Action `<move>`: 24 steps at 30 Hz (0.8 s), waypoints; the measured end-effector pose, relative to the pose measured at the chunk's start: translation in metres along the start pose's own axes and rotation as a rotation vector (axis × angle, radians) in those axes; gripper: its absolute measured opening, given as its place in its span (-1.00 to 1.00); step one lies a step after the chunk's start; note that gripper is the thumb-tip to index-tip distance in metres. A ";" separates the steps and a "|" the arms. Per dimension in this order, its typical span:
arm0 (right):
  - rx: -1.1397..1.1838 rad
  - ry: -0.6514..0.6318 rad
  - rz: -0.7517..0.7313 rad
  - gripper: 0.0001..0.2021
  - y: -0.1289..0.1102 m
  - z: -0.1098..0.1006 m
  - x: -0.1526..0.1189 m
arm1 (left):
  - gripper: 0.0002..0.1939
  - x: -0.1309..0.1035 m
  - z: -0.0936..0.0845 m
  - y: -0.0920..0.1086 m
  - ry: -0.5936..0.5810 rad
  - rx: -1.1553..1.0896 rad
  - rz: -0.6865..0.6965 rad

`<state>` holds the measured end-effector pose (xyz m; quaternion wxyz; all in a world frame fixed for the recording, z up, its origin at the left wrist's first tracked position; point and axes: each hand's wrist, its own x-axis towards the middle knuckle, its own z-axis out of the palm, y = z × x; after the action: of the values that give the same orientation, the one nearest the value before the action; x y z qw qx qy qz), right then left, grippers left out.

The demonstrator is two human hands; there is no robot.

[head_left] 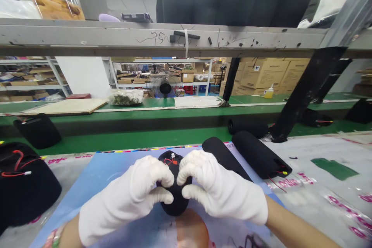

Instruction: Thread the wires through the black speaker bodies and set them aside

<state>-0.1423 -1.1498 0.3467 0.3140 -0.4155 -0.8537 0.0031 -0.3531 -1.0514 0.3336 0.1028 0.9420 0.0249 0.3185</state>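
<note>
Black fabric-covered cylinder (174,190), red wires and white connector at its open end, stood on the blue poster (116,170) at bench centre. Clamped from both sides by white-gloved left hand (128,197) and right hand (221,192). Two similar black cylinders (255,155) just right, black pouch (23,186) left; green conveyor (145,137) beyond.

Both hands, left hand (128,197) and right hand (221,192), in white knit cloth gloves, matt, slightly fuzzy. Black piece (174,186) gripped between them: matt fabric, soft-looking; thin red wires (170,161) on top, glossy plastic insulation. Black cylinders (258,153) beside: same dull cloth cover. Blue mat (116,166) beneath: smooth printed sheet, faint sheen. Clear film (328,186) on the bench: glossy, wrinkled plastic. Conveyor belt (130,137): green, matt. Overhead rail (116,37): grey painted metal, scuffed. Board (66,105): pale raw wood. Boxes (264,71): brown cardboard.
</note>
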 end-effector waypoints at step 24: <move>-0.087 -0.138 -0.069 -0.94 0.000 -0.007 0.020 | -0.64 -0.024 0.017 -0.003 0.336 0.236 -0.003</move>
<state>-0.1478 -1.1367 0.3628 0.2361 -0.3980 -0.8863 -0.0159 -0.3617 -1.0542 0.3050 -0.0134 0.8810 0.0801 0.4660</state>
